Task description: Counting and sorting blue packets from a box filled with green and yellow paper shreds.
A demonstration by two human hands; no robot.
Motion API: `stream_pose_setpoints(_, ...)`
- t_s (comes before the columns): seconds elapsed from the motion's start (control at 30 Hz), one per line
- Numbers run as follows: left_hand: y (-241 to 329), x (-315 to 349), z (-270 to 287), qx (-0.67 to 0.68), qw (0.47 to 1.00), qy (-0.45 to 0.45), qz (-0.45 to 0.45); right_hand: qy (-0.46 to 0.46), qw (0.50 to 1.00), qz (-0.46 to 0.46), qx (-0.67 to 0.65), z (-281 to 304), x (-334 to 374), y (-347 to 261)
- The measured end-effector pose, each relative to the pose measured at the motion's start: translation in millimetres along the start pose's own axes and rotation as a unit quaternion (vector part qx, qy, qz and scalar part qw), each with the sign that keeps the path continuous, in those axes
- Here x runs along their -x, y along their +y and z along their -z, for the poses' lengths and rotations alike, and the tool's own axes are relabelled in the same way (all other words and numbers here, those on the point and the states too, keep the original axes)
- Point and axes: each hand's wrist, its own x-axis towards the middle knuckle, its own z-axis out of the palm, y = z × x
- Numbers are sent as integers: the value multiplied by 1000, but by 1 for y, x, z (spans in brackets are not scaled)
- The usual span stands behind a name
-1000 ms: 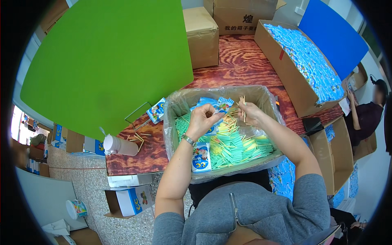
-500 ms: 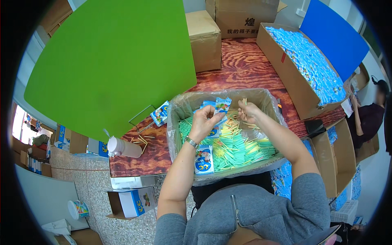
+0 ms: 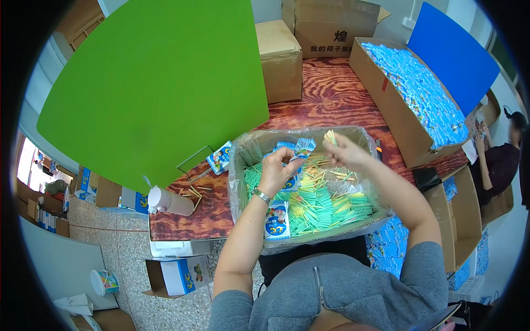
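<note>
A carton lined with clear plastic [image 3: 236, 193] stands before me, holding a heap of thin green, yellow and orange sticks [image 3: 317, 207]. Above its far left part, my left hand [image 3: 276, 170] pinches a small blue-and-white packet [image 3: 305, 148], whose upper end looks crumpled. To the right of it, my right hand [image 3: 348, 153], slightly blurred, is closed on a small bunch of pale sticks [image 3: 330, 137] that pokes up past the fingers. The two hands are apart. Another blue-and-white packet [image 3: 277, 222] lies at the carton's near left, and more are partly hidden under my left hand.
A pink bottle [image 3: 170, 202], loose sticks [image 3: 191, 193] and a packet on a wire stand [image 3: 220, 158] are at left, below a big green board [image 3: 154, 88]. A long carton of blue packets [image 3: 381, 91] sits far right. A co-worker [image 3: 499, 165] sits beyond open cartons.
My right hand has turned and shifted slightly right with its bunch of sticks. The packet in my left hand has tilted and its top has crumpled. The whole view has shifted a little.
</note>
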Motion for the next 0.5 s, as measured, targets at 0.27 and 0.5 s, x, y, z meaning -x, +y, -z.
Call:
stream_pose_setpoints(0.27,4,1,-3,-85,995,15,-51,-86,888,165,421,-1,38,-100)
stream_pose_setpoints(0.5,7,3,-3,-108,992,-9,-69,-204,795,169,546,-6,23,-112)
